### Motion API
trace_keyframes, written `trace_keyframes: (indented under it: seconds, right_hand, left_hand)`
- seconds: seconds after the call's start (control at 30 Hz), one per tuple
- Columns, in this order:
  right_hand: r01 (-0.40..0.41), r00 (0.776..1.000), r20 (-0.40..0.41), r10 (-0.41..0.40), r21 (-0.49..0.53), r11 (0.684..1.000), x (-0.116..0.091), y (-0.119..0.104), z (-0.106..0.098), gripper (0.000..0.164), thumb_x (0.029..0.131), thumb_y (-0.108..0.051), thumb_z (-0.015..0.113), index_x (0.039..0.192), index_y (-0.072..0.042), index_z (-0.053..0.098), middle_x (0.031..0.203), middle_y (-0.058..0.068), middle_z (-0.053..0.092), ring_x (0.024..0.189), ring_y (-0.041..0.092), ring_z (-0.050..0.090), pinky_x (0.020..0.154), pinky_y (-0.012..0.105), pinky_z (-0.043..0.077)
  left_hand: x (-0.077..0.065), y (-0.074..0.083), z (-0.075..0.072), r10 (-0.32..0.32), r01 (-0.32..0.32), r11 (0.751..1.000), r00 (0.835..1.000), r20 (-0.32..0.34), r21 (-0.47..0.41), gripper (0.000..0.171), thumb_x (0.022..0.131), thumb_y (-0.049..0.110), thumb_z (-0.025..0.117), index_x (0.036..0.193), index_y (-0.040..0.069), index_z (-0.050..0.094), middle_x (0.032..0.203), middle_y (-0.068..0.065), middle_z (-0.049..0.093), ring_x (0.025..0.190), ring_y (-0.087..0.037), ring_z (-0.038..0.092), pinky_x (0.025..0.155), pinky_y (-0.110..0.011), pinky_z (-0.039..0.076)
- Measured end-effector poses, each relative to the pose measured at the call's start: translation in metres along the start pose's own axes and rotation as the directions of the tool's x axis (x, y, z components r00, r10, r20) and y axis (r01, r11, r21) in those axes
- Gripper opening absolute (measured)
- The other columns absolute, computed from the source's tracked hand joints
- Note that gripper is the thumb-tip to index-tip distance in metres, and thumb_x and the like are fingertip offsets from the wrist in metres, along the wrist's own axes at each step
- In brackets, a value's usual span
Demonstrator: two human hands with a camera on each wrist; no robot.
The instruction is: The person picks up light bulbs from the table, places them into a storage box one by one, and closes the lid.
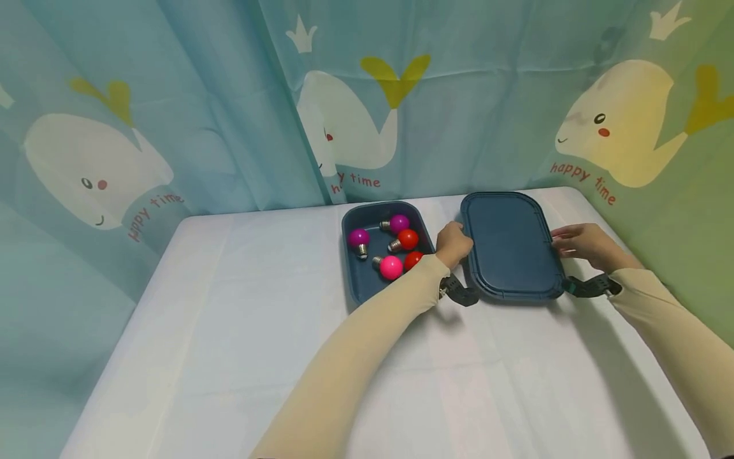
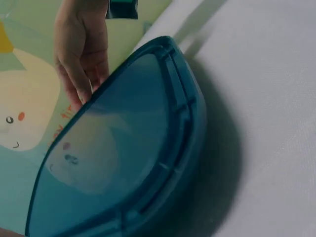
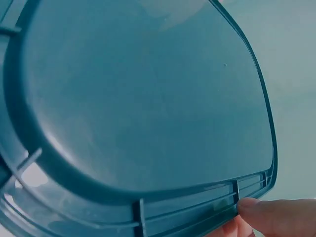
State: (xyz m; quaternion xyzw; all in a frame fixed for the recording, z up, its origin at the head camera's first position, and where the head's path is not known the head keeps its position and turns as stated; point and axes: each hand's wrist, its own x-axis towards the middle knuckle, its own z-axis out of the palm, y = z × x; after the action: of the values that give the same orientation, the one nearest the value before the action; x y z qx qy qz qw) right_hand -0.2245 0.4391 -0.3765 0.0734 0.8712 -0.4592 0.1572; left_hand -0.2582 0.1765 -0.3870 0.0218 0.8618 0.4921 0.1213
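A dark blue plastic lid [image 1: 510,245] with rounded corners and a ribbed rim lies face up on the right of the table; whether a box sits beneath it I cannot tell. My left hand [image 1: 454,243] grips its left edge with curled fingers. At the opposite edge, my right hand [image 1: 590,245] holds the rim, and the right wrist view has the thumb [image 3: 276,217] on the rim with fingers below. Left of the lid stands an open blue box [image 1: 357,287] with several light bulbs, among them a pink bulb [image 1: 392,268] and a purple bulb [image 1: 359,238]. My left forearm partly covers the box.
A white cloth [image 1: 258,331] covers the table. Behind and along the right side hangs a blue-green curtain [image 1: 229,95] printed with whales, close to the lid and the box.
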Motion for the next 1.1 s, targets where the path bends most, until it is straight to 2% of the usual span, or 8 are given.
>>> trace_keyframes:
  seconds: [0.1,0.2,0.27,0.43,0.63,0.83,1.0,1.1]
  right_hand:
    - [0.031,1.0,-0.003,-0.031,0.038,0.999,-0.003,-0.002,-0.005,0.021,0.094,-0.003,0.048,0.11,-0.007,0.062,0.074,-0.026,0.057,0.074,-0.01,0.056,0.07,0.014,0.052]
    - [0.055,0.998,-0.009,-0.055,0.074,0.996,-0.007,-0.006,-0.01,0.029,0.094,-0.004,0.05,0.088,-0.03,0.059,0.074,-0.026,0.059,0.074,-0.01,0.057,0.069,0.013,0.052]
    - [0.07,0.997,-0.018,-0.07,0.063,0.995,-0.009,-0.009,-0.012,0.027,0.094,-0.005,0.05,0.089,-0.03,0.059,0.075,-0.027,0.059,0.075,-0.01,0.057,0.069,0.012,0.052]
    - [0.088,0.995,-0.05,-0.088,-0.002,0.996,-0.016,-0.019,-0.016,0.016,0.096,-0.012,0.052,0.11,-0.01,0.058,0.077,-0.029,0.057,0.076,-0.011,0.057,0.07,0.011,0.051]
    - [0.137,0.988,-0.079,-0.135,0.02,0.99,-0.023,-0.037,-0.014,0.01,0.094,-0.018,0.057,0.1,-0.025,0.059,0.08,-0.028,0.06,0.077,-0.009,0.06,0.07,0.011,0.052]
    - [0.192,0.976,-0.12,-0.185,0.051,0.98,-0.026,-0.062,-0.005,0.021,0.093,-0.017,0.059,0.089,-0.038,0.058,0.08,-0.027,0.061,0.077,-0.008,0.062,0.07,0.01,0.052]
    - [0.3,0.945,-0.167,-0.28,0.11,0.947,-0.029,-0.08,0.004,0.032,0.091,-0.008,0.058,0.103,-0.038,0.059,0.085,-0.024,0.064,0.078,-0.005,0.063,0.069,0.012,0.053]
    - [0.42,0.902,-0.199,-0.384,0.196,0.886,-0.03,-0.09,0.01,0.035,0.09,-0.003,0.058,0.115,-0.027,0.062,0.089,-0.019,0.067,0.081,-0.003,0.064,0.07,0.012,0.052]
  left_hand:
    - [0.0,0.002,-0.004,0.024,-0.024,0.998,1.0,-0.006,-0.054,0.045,0.084,-0.005,0.052,0.127,0.008,0.056,0.106,-0.01,0.069,0.052,-0.011,0.05,0.042,-0.018,0.034]
    - [-0.001,0.004,-0.009,0.065,-0.066,0.992,0.998,-0.014,-0.107,0.043,0.083,-0.007,0.052,0.123,0.007,0.059,0.108,-0.011,0.068,0.063,-0.017,0.064,0.044,-0.017,0.042]
    - [-0.002,0.006,-0.014,0.101,-0.102,0.985,0.995,-0.014,-0.14,0.04,0.084,-0.006,0.052,0.122,0.006,0.06,0.107,-0.012,0.069,0.073,-0.022,0.068,0.049,-0.018,0.049]
    - [-0.001,0.008,-0.028,0.232,-0.227,0.946,0.973,-0.004,-0.232,0.034,0.088,-0.002,0.054,0.122,0.002,0.059,0.104,-0.017,0.068,0.085,-0.027,0.069,0.059,-0.021,0.056]
    - [-0.001,0.011,-0.055,0.433,-0.423,0.881,0.901,0.004,-0.213,0.034,0.089,-0.004,0.053,0.122,0.003,0.06,0.104,-0.018,0.068,0.089,-0.027,0.069,0.065,-0.016,0.056]
    - [0.001,0.011,-0.086,0.58,-0.58,0.814,0.814,-0.039,0.0,0.028,0.087,0.002,0.063,0.114,0.009,0.066,0.102,-0.01,0.071,0.089,-0.016,0.068,0.07,-0.016,0.053]
    - [-0.001,0.01,-0.112,0.624,-0.62,0.782,0.777,-0.082,0.07,0.028,0.084,0.005,0.068,0.112,0.01,0.068,0.098,-0.007,0.072,0.09,-0.015,0.066,0.076,-0.019,0.052]
    - [-0.001,0.009,-0.127,0.634,-0.632,0.773,0.766,-0.111,0.053,0.029,0.084,0.005,0.068,0.113,0.009,0.069,0.099,-0.008,0.072,0.091,-0.016,0.066,0.071,-0.016,0.052]
